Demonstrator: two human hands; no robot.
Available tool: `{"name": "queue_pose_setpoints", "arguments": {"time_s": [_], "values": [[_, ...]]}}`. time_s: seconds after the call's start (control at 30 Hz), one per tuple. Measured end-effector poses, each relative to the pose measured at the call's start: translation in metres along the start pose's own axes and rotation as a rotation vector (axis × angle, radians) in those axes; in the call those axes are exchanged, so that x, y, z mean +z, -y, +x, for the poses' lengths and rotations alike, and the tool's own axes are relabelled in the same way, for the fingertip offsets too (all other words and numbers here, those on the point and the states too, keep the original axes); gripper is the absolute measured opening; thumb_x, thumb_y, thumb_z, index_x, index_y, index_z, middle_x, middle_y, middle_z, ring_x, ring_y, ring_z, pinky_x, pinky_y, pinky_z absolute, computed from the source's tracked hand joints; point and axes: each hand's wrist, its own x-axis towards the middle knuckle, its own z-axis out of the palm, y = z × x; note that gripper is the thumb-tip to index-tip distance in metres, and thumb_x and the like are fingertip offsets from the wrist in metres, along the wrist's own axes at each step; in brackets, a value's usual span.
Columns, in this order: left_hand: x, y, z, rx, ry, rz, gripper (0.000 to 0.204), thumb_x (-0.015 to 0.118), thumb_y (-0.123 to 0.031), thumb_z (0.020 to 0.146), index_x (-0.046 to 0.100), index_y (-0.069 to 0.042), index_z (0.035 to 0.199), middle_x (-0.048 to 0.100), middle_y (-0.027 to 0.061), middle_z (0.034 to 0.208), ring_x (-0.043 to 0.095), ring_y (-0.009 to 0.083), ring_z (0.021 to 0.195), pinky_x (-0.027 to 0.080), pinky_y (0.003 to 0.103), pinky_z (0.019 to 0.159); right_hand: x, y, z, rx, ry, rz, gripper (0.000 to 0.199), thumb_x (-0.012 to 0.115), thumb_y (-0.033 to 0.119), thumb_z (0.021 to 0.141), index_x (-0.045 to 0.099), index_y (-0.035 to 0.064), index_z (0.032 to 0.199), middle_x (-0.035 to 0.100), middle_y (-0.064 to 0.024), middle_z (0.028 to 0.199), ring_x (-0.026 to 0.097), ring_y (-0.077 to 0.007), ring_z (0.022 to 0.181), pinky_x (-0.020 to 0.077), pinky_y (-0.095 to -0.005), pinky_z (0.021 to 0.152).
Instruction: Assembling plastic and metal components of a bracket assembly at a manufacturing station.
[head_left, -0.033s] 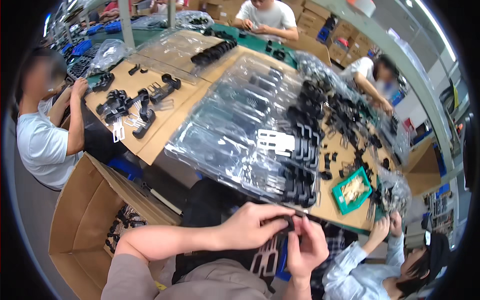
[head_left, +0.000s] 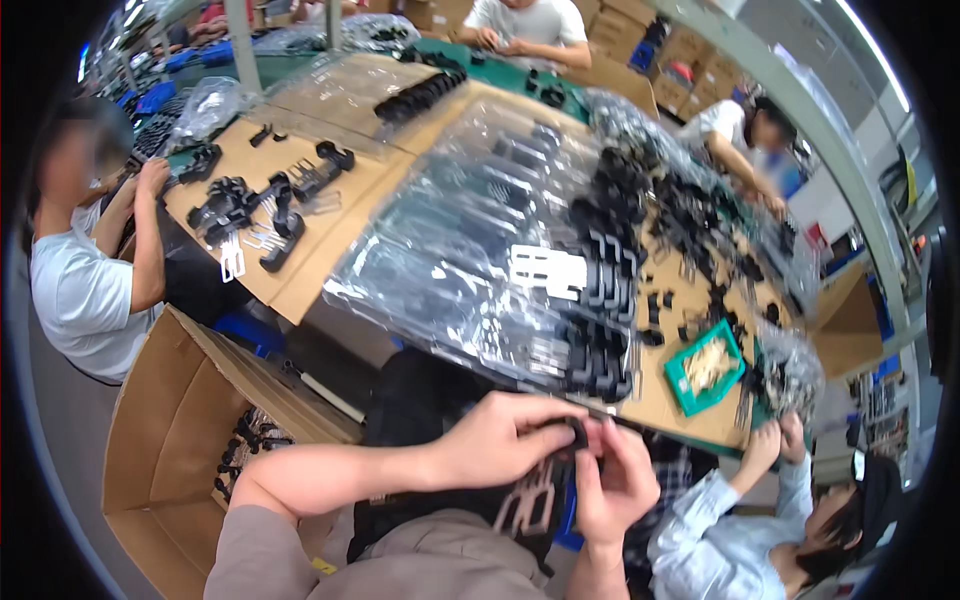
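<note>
In front of my lap, my left hand (head_left: 505,440) is closed, its thumb and fingers pinching a small black curved plastic part (head_left: 577,433). My right hand (head_left: 620,482) meets it from the other side, with bent fingers and thumb at the part's right end. Fingers cover much of the part. Below my left hand shows a pale slotted metal frame (head_left: 528,508); whether it joins the black part I cannot tell. Just beyond my hands, a clear plastic tray (head_left: 430,290) on the table carries rows of black parts with metal frames (head_left: 603,370).
A green bin (head_left: 687,395) of small cream pieces stands on the cardboard-covered table (head_left: 300,275), among loose black parts. An open carton (head_left: 150,440) with parts inside is at my left. Co-workers sit around the table; one in light blue (head_left: 720,535) is close on my right.
</note>
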Motion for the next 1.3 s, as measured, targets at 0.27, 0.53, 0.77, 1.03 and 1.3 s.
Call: {"name": "queue_pose_setpoints", "arguments": {"time_s": [0.27,0.53,0.77,1.03,1.3], "values": [[-0.003,-0.002,0.001,-0.272,0.055,-0.621,0.028,0.057,-0.002,0.103,0.070,0.002,0.127,0.075,0.0112,0.096,0.066,0.0123,0.069,0.053,0.022,0.059,0.015,0.003,0.007,0.207,-0.066,0.414,0.045,0.068,-0.018,0.084,0.068,-0.0068,0.127,0.069,-0.0209,0.119,0.068,-0.0208,0.085,0.0601,-0.0270,0.072],[-0.005,-0.024,0.005,-0.423,0.096,-0.335,0.032,0.053,-0.001,0.102,0.068,0.004,0.130,0.074,0.0126,0.090,0.063,0.0123,0.066,0.050,0.021,0.059,0.010,0.004,0.003,0.150,-0.011,0.391,0.040,0.069,-0.015,0.086,0.070,-0.0069,0.125,0.067,-0.0194,0.119,0.068,-0.0205,0.085,0.0608,-0.0269,0.071],[-0.004,-0.007,-0.010,-0.245,0.064,-0.178,0.043,0.054,0.002,0.096,0.063,0.006,0.138,0.072,0.0092,0.088,0.056,0.0099,0.064,0.047,0.022,0.057,0.010,0.010,0.005,0.135,0.020,0.336,0.040,0.070,-0.014,0.087,0.070,-0.0072,0.126,0.065,-0.0186,0.119,0.068,-0.0197,0.084,0.0614,-0.0266,0.071],[-0.014,-0.015,-0.005,-0.364,0.188,-0.487,0.055,0.052,0.002,0.096,0.051,0.004,0.151,0.073,0.0182,0.092,0.066,0.0177,0.071,0.055,0.025,0.057,-0.004,0.000,0.004,0.401,0.036,0.404,0.036,0.069,-0.009,0.090,0.072,-0.0056,0.126,0.069,-0.0145,0.113,0.067,-0.0160,0.085,0.0563,-0.0231,0.072],[-0.014,-0.029,0.000,-0.517,0.174,-0.570,0.050,0.055,-0.008,0.102,0.051,0.008,0.149,0.072,0.0197,0.091,0.067,0.0188,0.070,0.059,0.029,0.055,-0.002,0.004,0.004,0.484,0.016,0.463,0.033,0.067,-0.006,0.092,0.074,-0.0044,0.124,0.071,-0.0117,0.108,0.066,-0.0142,0.085,0.0514,-0.0211,0.073]]}}
